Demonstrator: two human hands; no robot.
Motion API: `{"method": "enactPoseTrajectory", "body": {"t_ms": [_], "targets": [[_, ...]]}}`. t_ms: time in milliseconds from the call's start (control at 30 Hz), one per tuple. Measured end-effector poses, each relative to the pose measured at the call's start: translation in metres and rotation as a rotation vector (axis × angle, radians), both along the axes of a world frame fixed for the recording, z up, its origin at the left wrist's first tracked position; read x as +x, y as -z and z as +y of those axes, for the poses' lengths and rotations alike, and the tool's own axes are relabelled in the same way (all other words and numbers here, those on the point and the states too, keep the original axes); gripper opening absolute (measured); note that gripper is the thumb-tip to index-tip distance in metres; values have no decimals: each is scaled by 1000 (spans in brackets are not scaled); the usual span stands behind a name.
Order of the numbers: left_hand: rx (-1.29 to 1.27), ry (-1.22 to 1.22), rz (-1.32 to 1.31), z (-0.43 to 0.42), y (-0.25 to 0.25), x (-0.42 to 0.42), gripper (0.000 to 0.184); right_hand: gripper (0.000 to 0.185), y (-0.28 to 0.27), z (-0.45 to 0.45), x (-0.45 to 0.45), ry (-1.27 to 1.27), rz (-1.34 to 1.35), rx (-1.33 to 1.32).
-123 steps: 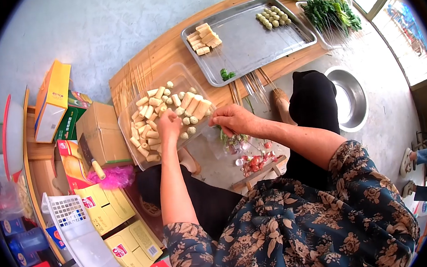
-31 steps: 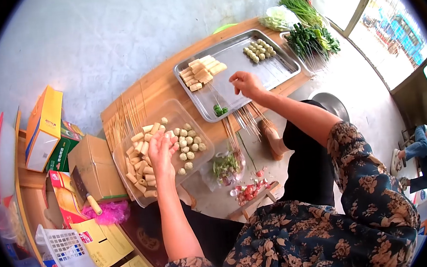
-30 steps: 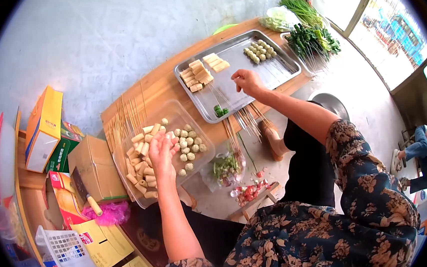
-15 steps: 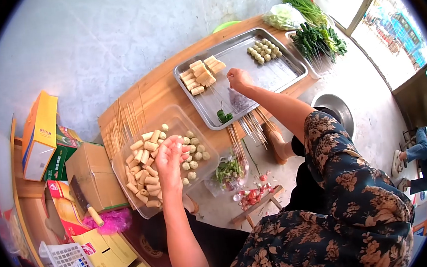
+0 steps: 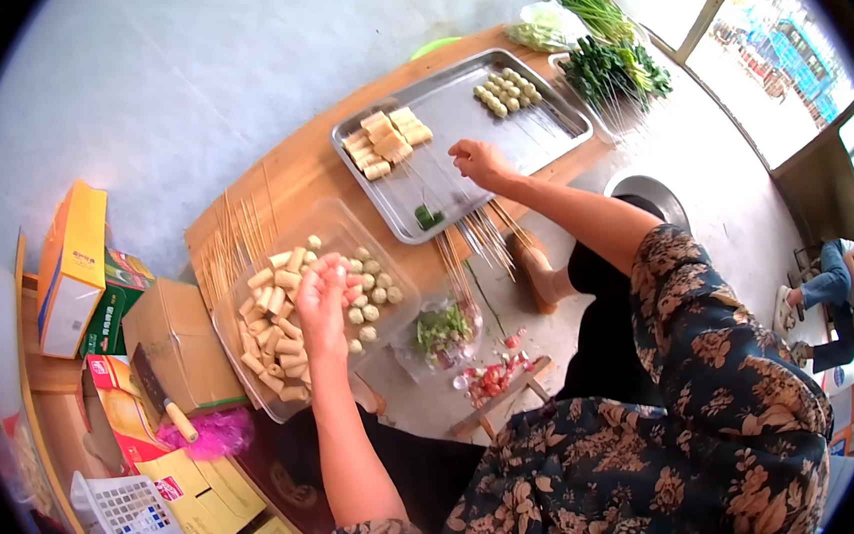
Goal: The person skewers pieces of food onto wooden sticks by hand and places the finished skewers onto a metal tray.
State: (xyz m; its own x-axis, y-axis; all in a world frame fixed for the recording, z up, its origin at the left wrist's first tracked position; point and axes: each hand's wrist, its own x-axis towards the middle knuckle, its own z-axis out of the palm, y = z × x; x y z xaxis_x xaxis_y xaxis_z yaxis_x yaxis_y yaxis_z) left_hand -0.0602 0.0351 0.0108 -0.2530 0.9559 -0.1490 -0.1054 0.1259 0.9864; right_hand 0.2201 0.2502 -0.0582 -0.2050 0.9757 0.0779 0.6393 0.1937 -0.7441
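My left hand (image 5: 322,300) is over a clear plastic tub (image 5: 393,342), its fingers curled together; what they hold, if anything, I cannot make out. In the tub lie many short beige cylindrical pieces (image 5: 270,342) and, at its right side, pale green balls (image 5: 377,289). My right hand (image 5: 482,164) hovers over a metal tray (image 5: 469,103), fingertips pinched; anything between them is too small to see. The tray bears skewered beige cylinders (image 5: 389,141) at its left, skewered green balls (image 5: 507,93) at the far right, and a dark green piece (image 5: 428,216) near its front edge.
Bamboo skewers (image 5: 234,237) lie left of the tub on the wooden table (image 5: 298,162). Leafy greens (image 5: 617,71) fill a container at the right. A knife (image 5: 172,408) rests by cardboard boxes (image 5: 177,337). On the floor stand a metal bowl (image 5: 667,198) and a small stool (image 5: 503,399).
The view has shifted, so the table appears slightly higher and further left. My right hand has moved a little toward the tray's near right side. My left hand stays over the tub.
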Motion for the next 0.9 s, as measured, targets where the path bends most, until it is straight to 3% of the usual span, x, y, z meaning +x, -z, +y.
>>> {"method": "enactPoseTrajectory", "body": {"t_ms": [67, 200, 433, 633, 700, 900], "targets": [[7, 4, 7, -1, 2, 0, 27, 21, -29, -32, 12, -84, 172, -75], [7, 21, 37, -1, 4, 0, 28, 18, -49, -85, 37, -140, 209, -205], [-2, 43, 103, 0, 9, 2, 27, 16, -21, -135, 62, -145, -214, -180], [-18, 53, 158, 0, 12, 4, 26, 18, 1, -144, 43, -197, -284, -274], [-20, 59, 168, 2, 14, 4, 26, 19, 15, -145, 34, -199, -469, -94], [-34, 76, 178, 3, 13, 5, 27, 22, 27, -142, 17, -173, -646, -139]]}}
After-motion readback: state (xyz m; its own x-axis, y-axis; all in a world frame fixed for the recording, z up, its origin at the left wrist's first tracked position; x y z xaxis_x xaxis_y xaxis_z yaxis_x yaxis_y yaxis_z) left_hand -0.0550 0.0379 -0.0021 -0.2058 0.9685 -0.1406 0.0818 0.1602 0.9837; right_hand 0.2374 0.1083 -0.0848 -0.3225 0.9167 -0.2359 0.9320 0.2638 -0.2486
